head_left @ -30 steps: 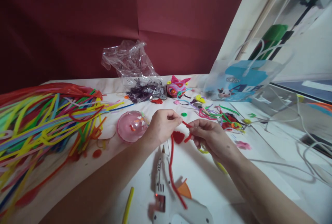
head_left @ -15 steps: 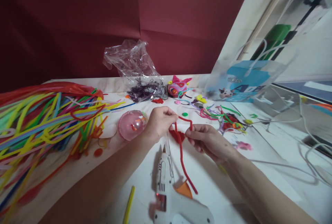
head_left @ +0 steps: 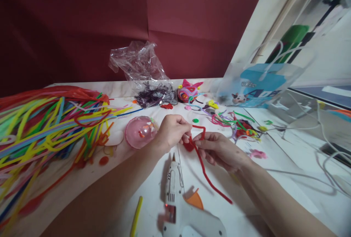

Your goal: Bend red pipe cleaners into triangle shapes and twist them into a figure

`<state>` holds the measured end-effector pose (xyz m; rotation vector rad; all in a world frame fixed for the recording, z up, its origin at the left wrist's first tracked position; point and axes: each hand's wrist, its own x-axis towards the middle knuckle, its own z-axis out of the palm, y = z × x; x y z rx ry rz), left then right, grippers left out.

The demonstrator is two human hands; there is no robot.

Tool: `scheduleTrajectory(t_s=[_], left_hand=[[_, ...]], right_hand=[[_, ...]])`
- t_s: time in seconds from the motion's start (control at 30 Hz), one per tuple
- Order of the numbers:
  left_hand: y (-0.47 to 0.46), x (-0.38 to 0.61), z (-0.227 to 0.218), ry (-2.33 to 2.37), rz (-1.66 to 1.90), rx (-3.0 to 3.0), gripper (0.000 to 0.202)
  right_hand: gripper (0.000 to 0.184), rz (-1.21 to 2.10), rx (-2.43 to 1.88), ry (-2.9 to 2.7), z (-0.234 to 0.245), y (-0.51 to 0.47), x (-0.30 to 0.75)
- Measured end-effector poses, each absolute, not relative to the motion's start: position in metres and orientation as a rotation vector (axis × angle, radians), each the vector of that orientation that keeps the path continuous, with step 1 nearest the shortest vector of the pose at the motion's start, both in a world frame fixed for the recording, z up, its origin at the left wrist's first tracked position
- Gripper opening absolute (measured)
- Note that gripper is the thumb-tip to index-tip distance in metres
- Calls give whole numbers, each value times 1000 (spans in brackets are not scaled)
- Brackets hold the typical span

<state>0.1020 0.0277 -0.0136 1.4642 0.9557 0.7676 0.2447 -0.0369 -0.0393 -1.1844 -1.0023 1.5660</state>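
Overhand, left hand (head_left: 172, 131) pinches pipe cleaner (head_left: 208, 180).

A: Any open room on the table (head_left: 285, 145)?
B: Rightward, a bare strip — scraps (head_left: 241, 125) behind, cables (head_left: 301, 176) beyond.
A: Left?
B: Blocked — pipe-cleaner pile (head_left: 41, 127), pink dome (head_left: 139, 131). Nearer, the glue gun (head_left: 178, 198) and the tail of the red pipe cleaner (head_left: 208, 179) lie across.

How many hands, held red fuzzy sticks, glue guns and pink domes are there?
Hands: 2 (left hand, right hand)
Held red fuzzy stick: 1
Glue gun: 1
Pink dome: 1
Total: 5
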Motion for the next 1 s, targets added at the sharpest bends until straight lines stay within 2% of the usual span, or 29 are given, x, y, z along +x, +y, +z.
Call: scheduleTrajectory(t_s=[0.2, 0.37, 0.7, 1.0], left_hand=[[30, 101, -14, 939, 701, 1488, 11], [34, 98, -13, 928, 631, 1529, 11], [34, 97, -10, 915, 627, 1561, 12], [33, 96, -8, 934, 647, 1608, 10]], right_hand=[[24, 1376, -1347, -1069, -40, -35, 245], [27, 1281, -1322, -981, -40, -34, 247], [28, 1568, -1158, -915, -40, -35, 248], [19, 1547, -1047, -817, -46, -32, 247]])
